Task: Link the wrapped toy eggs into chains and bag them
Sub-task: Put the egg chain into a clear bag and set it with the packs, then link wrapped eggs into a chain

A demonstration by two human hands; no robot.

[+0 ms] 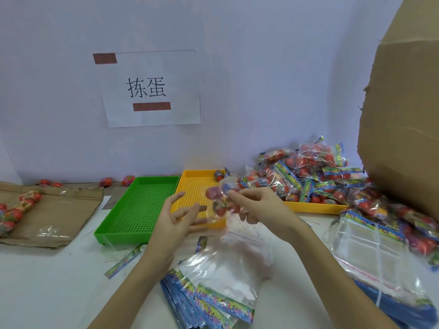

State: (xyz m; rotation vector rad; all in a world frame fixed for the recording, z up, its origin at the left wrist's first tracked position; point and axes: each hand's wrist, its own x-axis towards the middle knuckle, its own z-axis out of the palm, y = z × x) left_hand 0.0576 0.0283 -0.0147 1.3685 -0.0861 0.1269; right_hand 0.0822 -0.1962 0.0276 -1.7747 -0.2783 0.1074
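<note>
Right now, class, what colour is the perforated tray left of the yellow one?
Green. The green tray shows clearly in the head view, beside the yellow tray.

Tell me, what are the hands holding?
The right hand pinches the wrapped toy eggs by their clear wrapper's top. The left hand holds nothing, fingers spread.

The eggs [219,200] I'm holding in my right hand [259,207] are motion-blurred, their number unclear. The cardboard box [403,129] and bagged pile [418,224] run off the right edge.
</note>
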